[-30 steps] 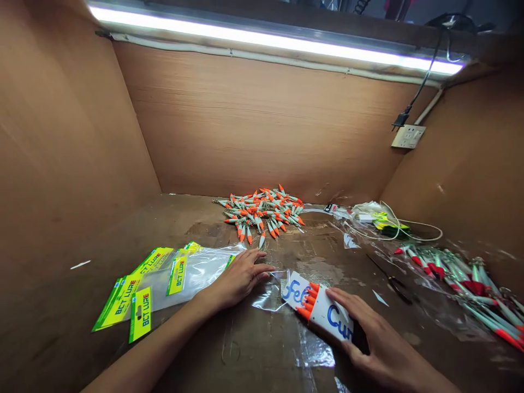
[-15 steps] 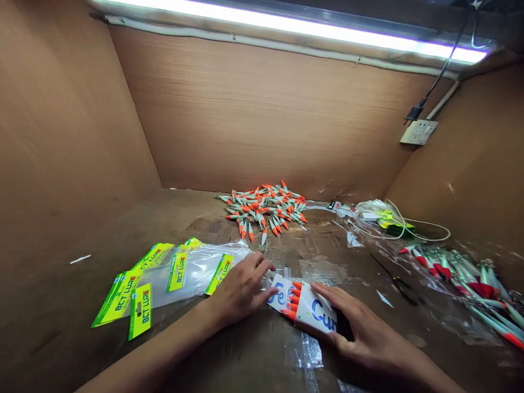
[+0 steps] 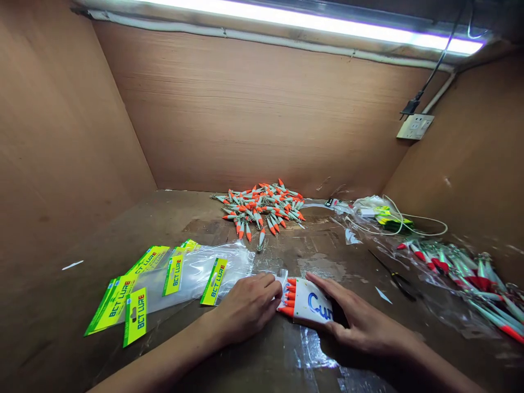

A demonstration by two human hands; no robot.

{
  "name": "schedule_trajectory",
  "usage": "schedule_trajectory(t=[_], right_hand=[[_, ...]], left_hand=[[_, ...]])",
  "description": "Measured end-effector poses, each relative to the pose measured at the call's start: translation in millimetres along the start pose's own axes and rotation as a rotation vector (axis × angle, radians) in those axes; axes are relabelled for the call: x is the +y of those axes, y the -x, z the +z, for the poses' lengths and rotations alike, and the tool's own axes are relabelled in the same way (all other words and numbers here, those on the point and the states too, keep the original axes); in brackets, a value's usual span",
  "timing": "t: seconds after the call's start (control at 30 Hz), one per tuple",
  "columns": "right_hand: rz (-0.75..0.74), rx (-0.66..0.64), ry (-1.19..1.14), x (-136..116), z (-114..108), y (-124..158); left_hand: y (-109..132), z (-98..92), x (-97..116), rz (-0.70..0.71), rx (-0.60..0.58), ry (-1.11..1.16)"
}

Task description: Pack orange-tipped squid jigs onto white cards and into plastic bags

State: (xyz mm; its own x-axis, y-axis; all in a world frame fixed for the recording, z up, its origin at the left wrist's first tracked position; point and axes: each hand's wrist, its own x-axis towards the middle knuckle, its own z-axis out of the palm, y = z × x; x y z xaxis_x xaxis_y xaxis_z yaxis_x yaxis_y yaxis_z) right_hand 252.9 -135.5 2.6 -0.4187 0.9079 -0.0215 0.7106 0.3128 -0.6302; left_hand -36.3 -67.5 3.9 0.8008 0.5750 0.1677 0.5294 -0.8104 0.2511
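A white packet [image 3: 309, 302] with blue handwriting lies in front of me on the table, a row of orange lure tips [image 3: 290, 297] showing at its left end. My right hand [image 3: 364, 322] grips the packet's right end between thumb and fingers. At the left end, my left hand [image 3: 254, 305] is closed with curled fingers on the clear plastic edge of the packet. Its fingers cover the left part of the packet. Left of that hand lie clear plastic bags [image 3: 186, 273] with yellow-green BCT LURE headers [image 3: 215, 281].
A pile of orange-and-white lures [image 3: 262, 210] lies near the back wall. To the right are black pliers [image 3: 399, 281], a white cord [image 3: 429, 221], yellow-green packs [image 3: 387, 218] and a heap of red-and-white lures [image 3: 470, 284]. Scraps of paper [image 3: 383, 295] lie about.
My left hand has closed its spread fingers over the packet's left end, covering the writing there. My right hand keeps its hold. The view has shifted slightly.
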Motion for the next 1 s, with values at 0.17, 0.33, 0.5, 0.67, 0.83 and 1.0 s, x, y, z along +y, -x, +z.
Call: schedule_trajectory(t=[0.17,0.33,0.5,0.67,0.83,1.0], right_hand=[[-0.019,0.079,0.013,2,-2,1],[0.001,0.109,0.049,-3,-14,12],[0.101,0.131,0.038,-9,-2,22],[0.039,0.143,0.094,-12,21,17],[0.000,0.092,0.150,-19,17,8],[-0.032,0.042,0.194,-13,18,3]], left_hand=[[1,4.9,4,-0.044,0.119,0.169],[1,3.0,12,0.005,0.138,0.352],[2,6.8,12,0.003,0.049,0.455],[0,9.6,13,-0.028,0.070,0.536],[0,8.3,18,0.001,0.080,0.519],[4,10.5,6,0.055,0.003,0.327]])
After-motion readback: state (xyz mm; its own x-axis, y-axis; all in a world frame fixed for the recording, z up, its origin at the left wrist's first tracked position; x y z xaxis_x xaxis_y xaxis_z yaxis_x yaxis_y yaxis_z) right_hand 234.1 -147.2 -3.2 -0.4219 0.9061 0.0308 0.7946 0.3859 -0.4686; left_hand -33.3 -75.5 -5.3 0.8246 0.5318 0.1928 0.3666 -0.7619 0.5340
